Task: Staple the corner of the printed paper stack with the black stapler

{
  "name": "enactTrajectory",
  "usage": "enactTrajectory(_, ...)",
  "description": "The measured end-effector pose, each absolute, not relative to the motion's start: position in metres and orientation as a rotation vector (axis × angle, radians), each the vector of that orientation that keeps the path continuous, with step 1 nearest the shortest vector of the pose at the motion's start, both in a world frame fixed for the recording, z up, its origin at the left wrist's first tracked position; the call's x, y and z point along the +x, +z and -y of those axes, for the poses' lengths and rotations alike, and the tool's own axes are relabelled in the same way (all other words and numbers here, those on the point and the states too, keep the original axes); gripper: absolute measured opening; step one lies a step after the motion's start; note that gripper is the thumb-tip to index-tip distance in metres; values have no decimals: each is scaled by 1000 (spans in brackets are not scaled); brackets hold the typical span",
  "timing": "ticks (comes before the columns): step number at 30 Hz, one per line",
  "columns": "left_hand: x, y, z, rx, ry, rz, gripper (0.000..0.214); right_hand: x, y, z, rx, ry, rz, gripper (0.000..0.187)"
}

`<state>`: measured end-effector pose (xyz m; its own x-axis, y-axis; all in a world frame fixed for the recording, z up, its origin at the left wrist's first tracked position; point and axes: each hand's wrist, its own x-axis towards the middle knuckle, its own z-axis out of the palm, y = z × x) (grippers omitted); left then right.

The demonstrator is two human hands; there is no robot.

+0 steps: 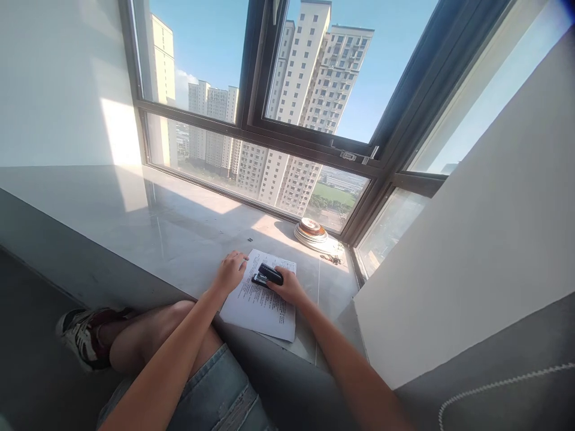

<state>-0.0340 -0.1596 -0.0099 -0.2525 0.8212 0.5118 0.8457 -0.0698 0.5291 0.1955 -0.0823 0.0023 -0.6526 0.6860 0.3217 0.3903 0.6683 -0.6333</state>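
A printed sheet of paper lies on the grey stone window ledge, its near edge hanging slightly over the ledge's front. My left hand rests on the paper's upper left corner, fingers curled and pressing down. My right hand is closed around a black stapler, which sits on the upper part of the sheet with its jaws pointing left.
A round decorated dish and some small dark bits sit in the ledge's far right corner by the window. A white wall rises at right. My bent knee and a sneaker are at lower left.
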Motion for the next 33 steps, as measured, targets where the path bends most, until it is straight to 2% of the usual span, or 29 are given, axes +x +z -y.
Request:
enactTrajectory(6,-40,8,168,-1382,-1579,2066,21,178,-2,87,-851,694,2305,21)
enactTrajectory(10,-43,7,168,-1333,-1573,2111,19,175,-4,88,-841,694,2285,22)
enactTrajectory(17,-42,-4,161,-1589,-1503,2238,20,177,-4,87,-825,690,2289,20)
enactTrajectory(23,-40,-17,155,-1930,-1362,2207,33,178,-5,86,-737,694,2273,22)
enactTrajectory(33,-41,-25,150,-2140,-1297,2230,36,194,1,71,-718,821,2295,32)
